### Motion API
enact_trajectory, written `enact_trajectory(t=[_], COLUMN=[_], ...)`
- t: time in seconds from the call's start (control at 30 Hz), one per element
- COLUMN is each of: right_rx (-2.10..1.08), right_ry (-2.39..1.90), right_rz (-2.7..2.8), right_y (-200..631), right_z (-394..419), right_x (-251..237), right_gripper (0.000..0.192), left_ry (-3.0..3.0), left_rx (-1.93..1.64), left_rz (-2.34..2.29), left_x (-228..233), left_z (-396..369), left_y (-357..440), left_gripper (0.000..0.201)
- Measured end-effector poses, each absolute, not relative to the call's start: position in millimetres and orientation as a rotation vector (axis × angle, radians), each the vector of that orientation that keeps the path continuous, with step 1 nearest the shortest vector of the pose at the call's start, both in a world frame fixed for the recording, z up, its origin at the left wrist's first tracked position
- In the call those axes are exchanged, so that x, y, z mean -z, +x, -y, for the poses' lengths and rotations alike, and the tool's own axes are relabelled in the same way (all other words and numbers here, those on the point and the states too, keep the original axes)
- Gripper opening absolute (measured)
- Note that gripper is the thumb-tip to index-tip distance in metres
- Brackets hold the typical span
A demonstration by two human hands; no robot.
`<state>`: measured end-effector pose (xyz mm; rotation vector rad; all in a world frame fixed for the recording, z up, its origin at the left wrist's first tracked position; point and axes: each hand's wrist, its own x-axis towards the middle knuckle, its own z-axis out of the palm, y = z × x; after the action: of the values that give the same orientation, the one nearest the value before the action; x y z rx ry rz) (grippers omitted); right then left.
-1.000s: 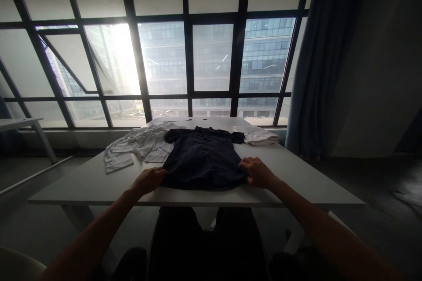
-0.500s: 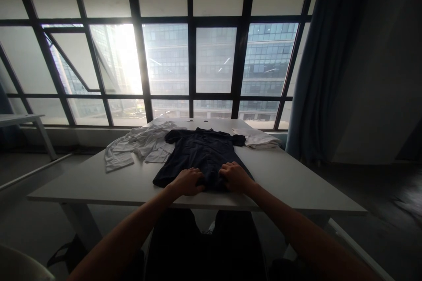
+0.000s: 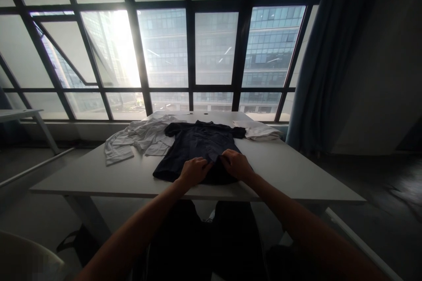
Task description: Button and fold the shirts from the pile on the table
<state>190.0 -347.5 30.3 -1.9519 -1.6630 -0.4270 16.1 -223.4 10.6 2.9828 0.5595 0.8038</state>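
A dark navy short-sleeved shirt (image 3: 198, 145) lies spread on the white table, its collar toward the window and its hem toward me. My left hand (image 3: 195, 171) is at the lower middle of the shirt, its fingers closed on the cloth. To its right, my right hand (image 3: 236, 164) grips the fabric near the hem with bent fingers. Between the two hands the cloth is bunched and slightly raised. The fingertips are partly lost in the dark fabric.
Rumpled white clothing (image 3: 141, 138) lies on the table left of the shirt. A folded white cloth (image 3: 262, 131) is at the back right. The white table (image 3: 296, 175) stands before large windows (image 3: 216, 48), with a blue curtain (image 3: 316, 74) at right. Another table (image 3: 20, 114) stands at left.
My left hand has shifted right, closer to my right hand. The right hand has risen slightly, and the cloth between them has changed shape. The view has tilted down a little.
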Motion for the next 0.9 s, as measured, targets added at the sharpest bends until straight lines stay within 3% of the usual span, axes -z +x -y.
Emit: enact_trajectory(t=[0.2,0.33,0.43,0.57,0.7,0.9], right_rx=[0.503,0.169,0.001,0.204,-0.007,-0.18], right_ry=[-1.991,-1.829,-1.773,-2.164,-2.43,-2.379], right_rz=[1.797,2.209,2.087,1.689,1.724,1.753], right_y=[186,192,210,243,264,273], right_z=[349,351,346,337,338,336], right_x=[-34,-32,-29,-13,14,0], right_gripper=[0.02,0.008,0.02,0.034,0.059,0.062], left_ry=[3.043,2.902,2.822,2.896,2.933,2.781], left_rx=[-0.624,-0.499,-0.516,-0.471,-0.311,-0.277], left_rz=[-0.198,-0.015,-0.166,-0.506,-0.643,-0.604], left_x=[1,-3,-11,-9,16,19], left_z=[220,204,171,117,89,89], left_y=[11,3,-10,-38,-65,-76], left_gripper=[0.02,0.025,0.03,0.038,0.054,0.052])
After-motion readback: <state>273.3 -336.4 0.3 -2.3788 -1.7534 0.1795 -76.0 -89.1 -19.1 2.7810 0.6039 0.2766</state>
